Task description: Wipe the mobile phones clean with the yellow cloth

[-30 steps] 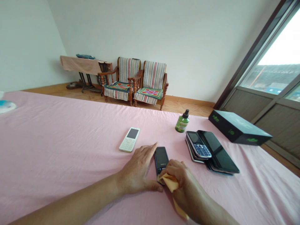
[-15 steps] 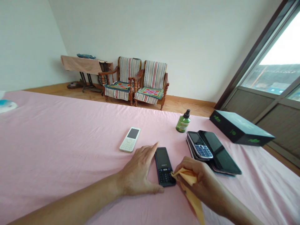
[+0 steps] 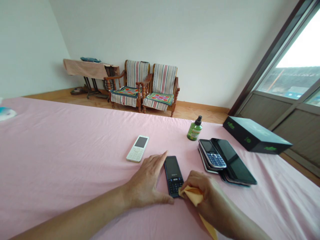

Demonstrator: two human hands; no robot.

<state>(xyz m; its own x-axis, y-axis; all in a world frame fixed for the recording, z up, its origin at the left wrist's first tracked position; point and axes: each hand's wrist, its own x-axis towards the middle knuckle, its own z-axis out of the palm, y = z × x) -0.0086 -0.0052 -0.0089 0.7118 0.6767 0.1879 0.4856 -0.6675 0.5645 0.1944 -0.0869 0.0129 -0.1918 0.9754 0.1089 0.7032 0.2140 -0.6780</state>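
Note:
A black keypad mobile phone (image 3: 173, 168) lies face up on the pink sheet. My left hand (image 3: 143, 183) braces it from the left, fingertips by its top left corner and thumb against its bottom edge. A yellow cloth (image 3: 193, 196) is bunched in my right hand (image 3: 207, 195), closed around it. That cloth touches the lower right of the keypad, covering some keys, and its tail hangs toward me. Beyond my left hand lies a white keypad phone (image 3: 138, 149). To the right, a dark blue keypad phone (image 3: 213, 155) rests on other stacked devices beside a large black-screened device (image 3: 236, 161).
A green spray bottle (image 3: 194, 129) stands behind the stacked devices. At the right edge of the pink sheet (image 3: 75, 140) sits a black box (image 3: 257, 135). Two wooden chairs (image 3: 162, 80) and a cloth-covered sewing table (image 3: 87, 69) are against the far wall.
My right hand has moved the cloth slightly left and down, onto the lower right corner of the black phone's keypad. My left hand keeps its place at the phone.

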